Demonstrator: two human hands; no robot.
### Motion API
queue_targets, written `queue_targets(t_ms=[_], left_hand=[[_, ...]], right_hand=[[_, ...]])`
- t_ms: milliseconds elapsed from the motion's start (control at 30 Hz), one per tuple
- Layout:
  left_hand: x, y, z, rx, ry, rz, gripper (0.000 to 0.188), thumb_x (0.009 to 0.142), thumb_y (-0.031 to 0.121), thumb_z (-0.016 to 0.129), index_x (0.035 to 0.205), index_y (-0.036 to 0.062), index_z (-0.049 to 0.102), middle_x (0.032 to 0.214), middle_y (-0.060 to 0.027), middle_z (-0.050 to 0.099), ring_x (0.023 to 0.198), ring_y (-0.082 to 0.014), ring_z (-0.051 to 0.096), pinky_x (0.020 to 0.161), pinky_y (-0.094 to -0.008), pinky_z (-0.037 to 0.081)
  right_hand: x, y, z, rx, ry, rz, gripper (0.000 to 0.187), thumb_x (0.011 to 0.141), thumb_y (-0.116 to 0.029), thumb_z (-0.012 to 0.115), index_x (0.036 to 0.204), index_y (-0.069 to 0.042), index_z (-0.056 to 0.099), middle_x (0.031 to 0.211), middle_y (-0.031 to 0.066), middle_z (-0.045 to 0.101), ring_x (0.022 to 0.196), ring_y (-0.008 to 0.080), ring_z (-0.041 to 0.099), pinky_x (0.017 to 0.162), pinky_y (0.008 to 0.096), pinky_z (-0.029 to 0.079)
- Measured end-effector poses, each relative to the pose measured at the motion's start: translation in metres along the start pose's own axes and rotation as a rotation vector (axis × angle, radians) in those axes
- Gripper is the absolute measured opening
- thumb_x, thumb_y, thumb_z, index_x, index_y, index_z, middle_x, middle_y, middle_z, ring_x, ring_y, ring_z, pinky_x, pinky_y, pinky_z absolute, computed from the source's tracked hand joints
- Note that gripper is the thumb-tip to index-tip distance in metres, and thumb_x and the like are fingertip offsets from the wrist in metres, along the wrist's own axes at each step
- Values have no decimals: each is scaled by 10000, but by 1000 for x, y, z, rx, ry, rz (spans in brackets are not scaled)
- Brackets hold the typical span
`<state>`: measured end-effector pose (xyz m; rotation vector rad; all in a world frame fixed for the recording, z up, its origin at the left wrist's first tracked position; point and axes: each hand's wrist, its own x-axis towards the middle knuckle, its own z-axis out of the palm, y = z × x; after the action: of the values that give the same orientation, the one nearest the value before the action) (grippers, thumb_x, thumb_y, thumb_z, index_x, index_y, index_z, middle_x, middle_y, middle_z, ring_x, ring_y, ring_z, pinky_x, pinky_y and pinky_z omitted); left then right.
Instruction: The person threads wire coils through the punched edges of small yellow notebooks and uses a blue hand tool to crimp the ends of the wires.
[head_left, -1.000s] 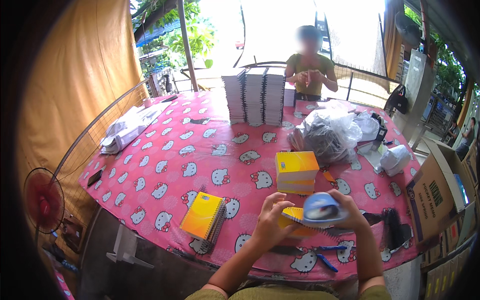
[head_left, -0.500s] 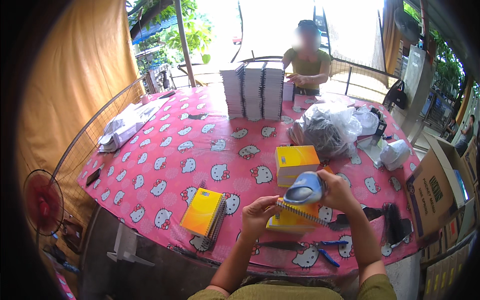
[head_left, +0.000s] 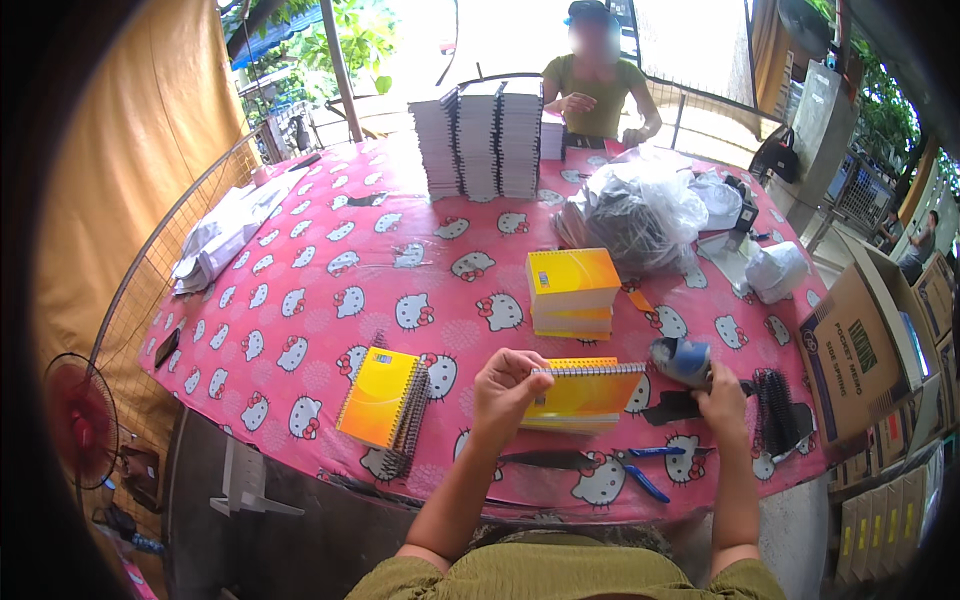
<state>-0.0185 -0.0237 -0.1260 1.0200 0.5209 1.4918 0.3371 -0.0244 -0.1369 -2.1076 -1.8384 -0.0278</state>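
My left hand (head_left: 512, 395) is closed, pinching the left end of the wire spiral on a yellow-orange spiral notebook (head_left: 585, 395). The notebook is tilted up over a small pile of similar ones. My right hand (head_left: 722, 398) is off the notebook, fingers apart, low over the table beside a light-blue shoe-like piece (head_left: 683, 360). Whether a fingertip still touches that piece is hard to tell. Black strips (head_left: 672, 408) and a black coil bundle (head_left: 773, 412) lie close to this hand. Blue-handled pliers (head_left: 648, 472) rest nearer me.
A yellow notebook stack (head_left: 575, 285) stands ahead, another (head_left: 380, 400) at left. Tall stacks of bound white pages (head_left: 480, 140) stand at the far side, near a co-worker (head_left: 598, 90). Plastic bags (head_left: 640, 210) lie at right; a carton (head_left: 865, 340) stands beyond the table's right edge.
My right hand has moved right and down from the notebook, and the blue piece it held is now on the table. The notebook's spiral has swung to nearly level. My view has shifted slightly.
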Motion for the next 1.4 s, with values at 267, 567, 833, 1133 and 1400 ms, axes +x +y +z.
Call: queue_targets(t_ms=[267, 567, 833, 1133, 1400], left_hand=[[9, 14, 31, -34, 232, -42, 192, 805, -41, 733, 959, 13, 633, 999, -76, 663, 948, -125, 615, 818, -270, 526], [-10, 61, 69, 1049, -241, 774, 201, 797, -56, 689, 975, 36, 670, 982, -124, 702, 972, -210, 680, 847, -286, 521], [-47, 3, 45, 934, 55, 511, 228, 695, -23, 810, 881, 16, 684, 1017, -145, 689, 913, -217, 692, 751, -302, 574], [-54, 8, 46, 909, 66, 508, 254, 704, -82, 772, 935, 0, 703, 970, -152, 694, 879, -218, 694, 731, -301, 576], [-54, 14, 43, 939, 28, 624, 261, 685, -103, 751, 915, 11, 704, 974, -130, 699, 860, -226, 686, 762, -330, 556]], right_hand=[[-128, -42, -16, 202, -120, -285, 798, 752, -436, 751, 1324, 24, 437, 1372, 212, 407, 1244, 409, 399, 1045, 539, 313], [-137, -58, -9, 107, -109, -357, 622, 816, -386, 691, 1268, -2, 502, 1198, 182, 515, 1156, 362, 455, 985, 562, 316], [-117, -114, -55, 720, -104, -374, 454, 835, -269, 696, 1178, -13, 542, 1080, 180, 532, 999, 346, 534, 879, 424, 438], [-105, -133, -56, 658, -27, -520, 483, 819, -274, 720, 1191, -14, 553, 1119, 173, 529, 1032, 338, 519, 911, 442, 414], [-100, -128, -51, 1246, -631, -158, 341, 917, -254, 639, 1136, 5, 604, 985, 103, 636, 866, 190, 593, 752, 324, 475]])
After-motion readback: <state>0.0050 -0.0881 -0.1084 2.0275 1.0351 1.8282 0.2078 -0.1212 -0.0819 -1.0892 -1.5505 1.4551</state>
